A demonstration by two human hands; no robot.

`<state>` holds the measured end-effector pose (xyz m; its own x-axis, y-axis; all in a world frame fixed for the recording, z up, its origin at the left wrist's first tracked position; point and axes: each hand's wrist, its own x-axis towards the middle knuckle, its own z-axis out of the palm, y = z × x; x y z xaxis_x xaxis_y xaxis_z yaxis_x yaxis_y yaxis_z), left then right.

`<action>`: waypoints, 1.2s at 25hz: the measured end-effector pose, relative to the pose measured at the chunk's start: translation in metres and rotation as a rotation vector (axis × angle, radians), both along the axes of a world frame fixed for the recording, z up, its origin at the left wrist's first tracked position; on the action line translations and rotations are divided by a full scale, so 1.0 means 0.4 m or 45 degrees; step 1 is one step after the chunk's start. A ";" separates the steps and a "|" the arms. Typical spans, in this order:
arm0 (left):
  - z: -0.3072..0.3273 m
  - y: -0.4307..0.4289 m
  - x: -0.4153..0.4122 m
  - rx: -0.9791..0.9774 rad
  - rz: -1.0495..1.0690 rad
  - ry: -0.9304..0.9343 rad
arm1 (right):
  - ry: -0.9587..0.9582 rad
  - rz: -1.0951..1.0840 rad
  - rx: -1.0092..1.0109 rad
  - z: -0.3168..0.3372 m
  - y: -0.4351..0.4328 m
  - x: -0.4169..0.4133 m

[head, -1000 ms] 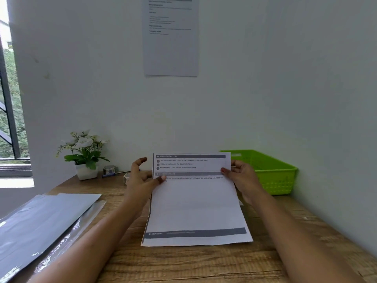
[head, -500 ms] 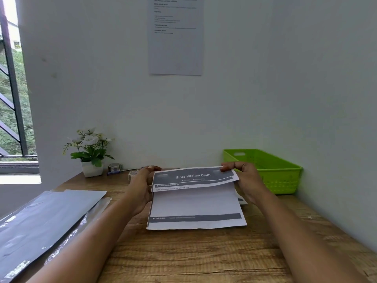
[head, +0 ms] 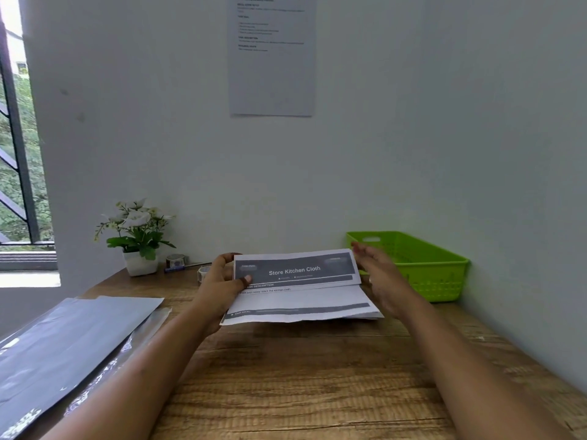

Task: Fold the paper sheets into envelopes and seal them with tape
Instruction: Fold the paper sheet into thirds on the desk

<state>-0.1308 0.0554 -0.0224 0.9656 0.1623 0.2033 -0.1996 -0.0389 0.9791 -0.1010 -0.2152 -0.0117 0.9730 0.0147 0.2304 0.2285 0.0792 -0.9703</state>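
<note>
Tabletop (head: pixel 301 376) is hemmed by white walls (head: pixel 413 122) and a green basket (head: pixel 438 271). Mid-table, the folded paper sheet (head: pixel 301 300) is pinched by the left hand (head: pixel 219 290); the blurred right hand (head: pixel 384 281) seems straight-fingered beside it.

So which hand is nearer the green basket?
Right. The right hand is beside the green basket, at the right edge of the paper; the left hand grips its left edge, farther away.

Your wooden table (head: pixel 317 376) carried grey bags (head: pixel 63 344) left of your left hand (head: pixel 219 287), a plant pot (head: pixel 139 263) and tape rolls (head: pixel 175 259) beyond it, and a green basket (head: pixel 438 281) just past your right hand (head: pixel 384 281).
</note>
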 end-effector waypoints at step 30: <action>0.010 -0.027 -0.031 0.010 -0.147 -0.258 | -0.692 -0.550 -0.918 0.010 0.023 -0.022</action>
